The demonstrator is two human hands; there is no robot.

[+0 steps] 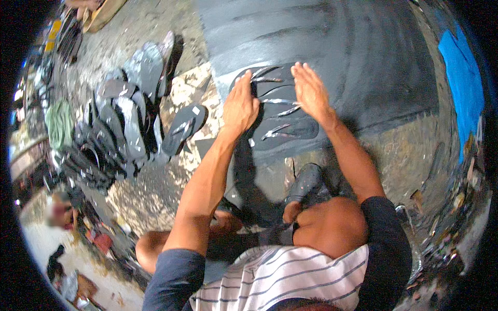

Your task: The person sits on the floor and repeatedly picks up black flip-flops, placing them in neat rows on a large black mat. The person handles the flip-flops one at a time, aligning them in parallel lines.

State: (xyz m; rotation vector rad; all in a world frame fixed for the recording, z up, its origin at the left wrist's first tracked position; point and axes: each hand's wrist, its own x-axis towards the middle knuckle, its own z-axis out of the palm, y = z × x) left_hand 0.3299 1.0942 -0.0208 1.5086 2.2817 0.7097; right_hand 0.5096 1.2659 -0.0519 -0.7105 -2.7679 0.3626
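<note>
Seen from the head, looking down. At nine o'clock, a heap of dark flip-flops [116, 124], one loose flip-flop [182, 127] lying just beside it on rough ground. At three o'clock, a blue sheet [464, 83]. At twelve o'clock, a dark rubber mat [332, 41]. At centre, a row of dark sandals with silvery straps [282, 116] resting on the mat's near edge. Left hand [240, 103] and right hand [310, 90] apart, fingers straight and flat, pressed on either end of the row, gripping nothing. Both forearms stretched forward, bare knees below.

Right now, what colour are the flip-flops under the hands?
Dark grey flip-flops with shiny silvery straps, seen in the head view.
</note>
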